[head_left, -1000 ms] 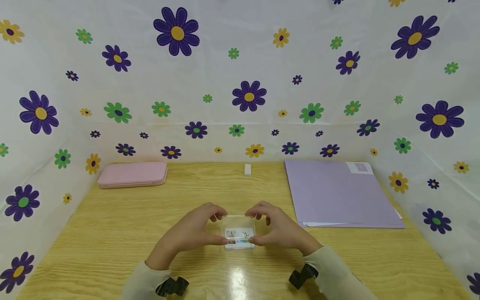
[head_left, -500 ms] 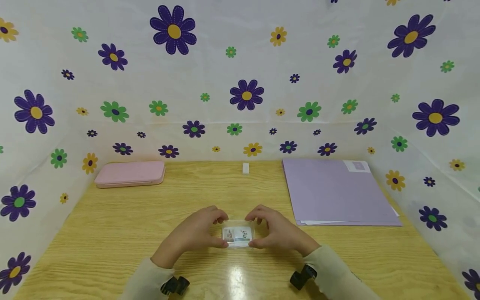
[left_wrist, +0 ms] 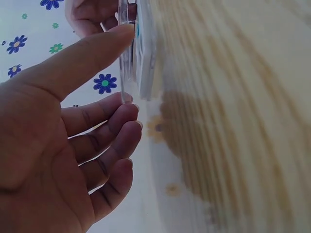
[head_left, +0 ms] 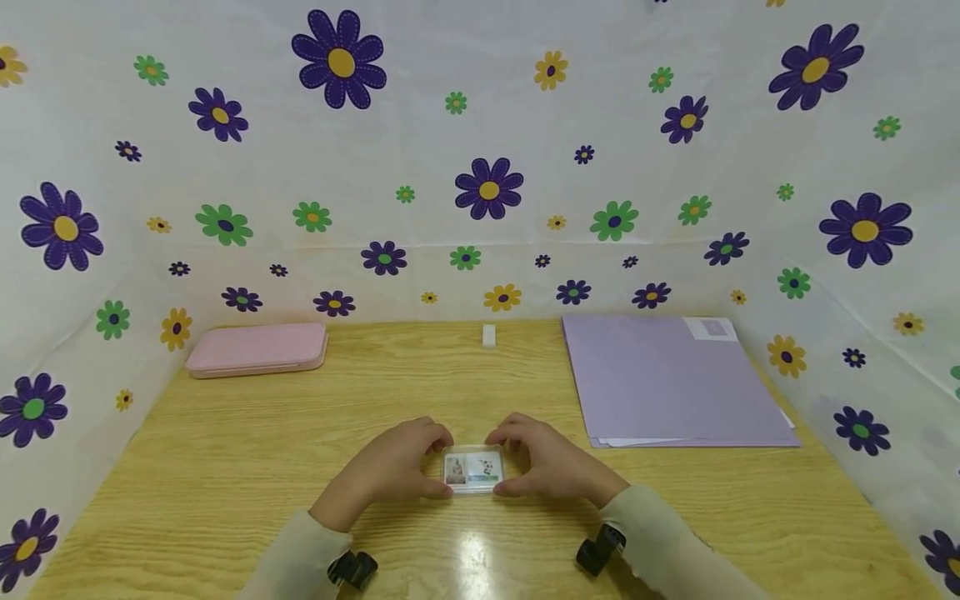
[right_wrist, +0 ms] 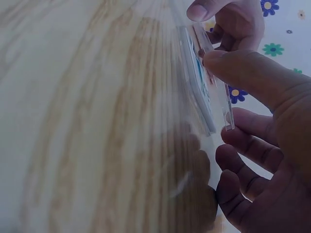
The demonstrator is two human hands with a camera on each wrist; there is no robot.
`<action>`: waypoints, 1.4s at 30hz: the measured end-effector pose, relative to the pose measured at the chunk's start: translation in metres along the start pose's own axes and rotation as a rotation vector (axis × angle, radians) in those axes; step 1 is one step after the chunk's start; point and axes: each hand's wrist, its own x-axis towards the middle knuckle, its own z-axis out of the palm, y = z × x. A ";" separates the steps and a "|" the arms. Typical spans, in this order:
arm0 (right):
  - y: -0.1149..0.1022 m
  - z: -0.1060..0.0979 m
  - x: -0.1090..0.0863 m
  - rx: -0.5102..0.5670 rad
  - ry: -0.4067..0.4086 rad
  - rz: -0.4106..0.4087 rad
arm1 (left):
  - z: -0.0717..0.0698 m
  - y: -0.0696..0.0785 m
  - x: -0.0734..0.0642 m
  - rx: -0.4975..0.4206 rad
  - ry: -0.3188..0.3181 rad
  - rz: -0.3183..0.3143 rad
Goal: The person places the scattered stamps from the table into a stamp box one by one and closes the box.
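Note:
A small flat white case (head_left: 483,468) with printed pictures on its top lies at the middle front of the table, seen through a clear plastic lid (left_wrist: 127,90). In the wrist views the lid stands just above the white case, almost parallel to it, with a narrow gap between. My left hand (head_left: 395,468) pinches the lid's left end, thumb on the near edge and fingertips on the far one. At the other end, my right hand (head_left: 557,465) holds the lid (right_wrist: 225,104) the same way. The remaining fingers of both hands curl loosely close over the tabletop.
A pink pencil case (head_left: 257,348) lies at the back left of the wooden table (head_left: 262,450). Near the back edge is a small white block (head_left: 489,336). Lilac folders (head_left: 671,383) with white sheets poking out lie at the right. A flowered cloth (head_left: 420,150) surrounds the table.
Both hands have lowered the clear lid from a tilted position above the white case until it lies nearly flat over it. The pictures now show through the lid.

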 end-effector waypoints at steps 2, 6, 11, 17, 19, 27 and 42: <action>0.001 0.001 0.001 0.000 -0.002 -0.008 | 0.001 -0.001 0.001 0.012 -0.011 -0.009; 0.002 0.003 0.004 -0.003 -0.010 -0.015 | 0.001 -0.001 0.001 0.032 -0.026 -0.010; 0.003 0.004 0.005 -0.009 -0.022 -0.004 | 0.001 0.000 0.001 0.050 -0.037 -0.012; 0.003 0.006 0.003 -0.018 -0.025 0.020 | 0.002 0.001 0.002 0.055 -0.037 -0.008; 0.003 0.007 0.003 -0.020 -0.026 0.024 | 0.002 0.001 0.002 0.060 -0.037 -0.010; 0.001 0.002 0.003 -0.057 -0.037 0.045 | 0.002 0.006 0.005 0.083 -0.041 -0.020; -0.005 -0.004 0.007 -0.097 -0.110 0.095 | 0.004 0.004 0.010 0.086 -0.047 -0.055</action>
